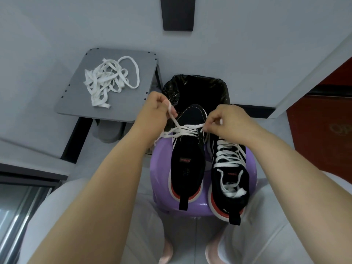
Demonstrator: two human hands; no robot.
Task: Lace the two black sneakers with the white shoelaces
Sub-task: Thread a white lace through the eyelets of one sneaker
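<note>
Head-worn view, steeply downward, close.

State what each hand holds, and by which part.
Left hand pinches the white shoelace along its raised strand; right hand pinches it beside the sneaker's eyelets.

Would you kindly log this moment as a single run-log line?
left hand: pinches white shoelace | right hand: pinches same shoelace | left sneaker: partly laced | right sneaker: laced | spare laces: grey table

The small red label on the left sneaker [187, 149] said "adidas", upside down from my side. The right sneaker [217, 180] had the same word. Faint letters on the red panel [323, 140] stayed unclear.
</note>
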